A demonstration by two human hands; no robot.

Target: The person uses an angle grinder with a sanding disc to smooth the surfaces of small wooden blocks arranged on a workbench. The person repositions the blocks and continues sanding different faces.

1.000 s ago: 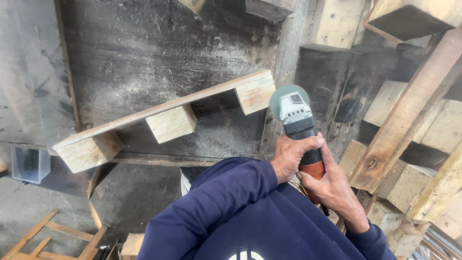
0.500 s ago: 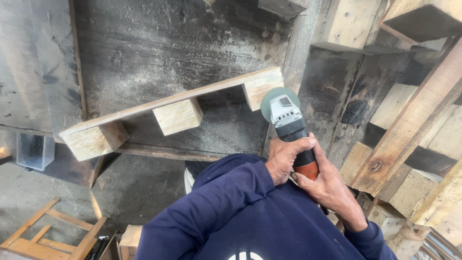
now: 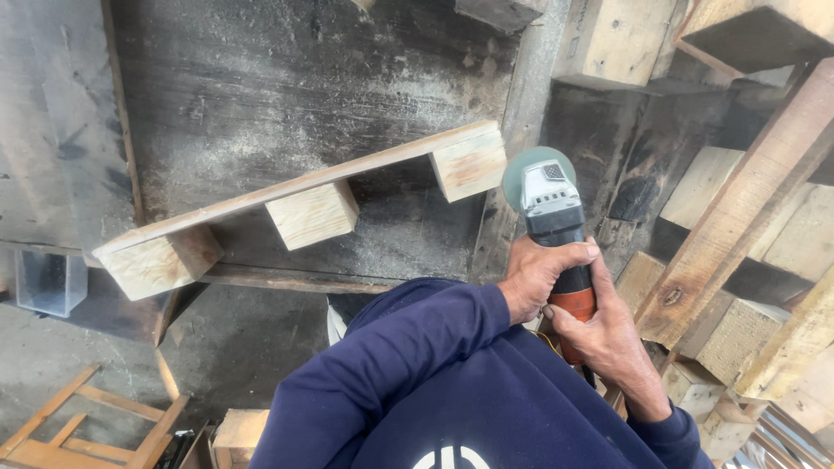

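**Both hands grip the angle grinder beside the pallet piece**

The left hand (image 3: 539, 282) and right hand (image 3: 608, 339) are clamped together around the angle grinder (image 3: 556, 234). Its disc sits just right of the pallet piece (image 3: 304, 213), seemingly not touching the end block. The pallet piece lies on the dark bench (image 3: 287, 95).

grinder (image 3: 550, 204) right of plank (image 3: 295, 189), 3 blocks (image 3: 311, 215) beneath

An angle grinder (image 3: 552, 217) with a grey head, round grey-green disc and orange-and-black body points upward, gripped at its handle. Its disc sits just beside the right end block of a pale wooden pallet piece (image 3: 304, 204), which slants across a dark board.
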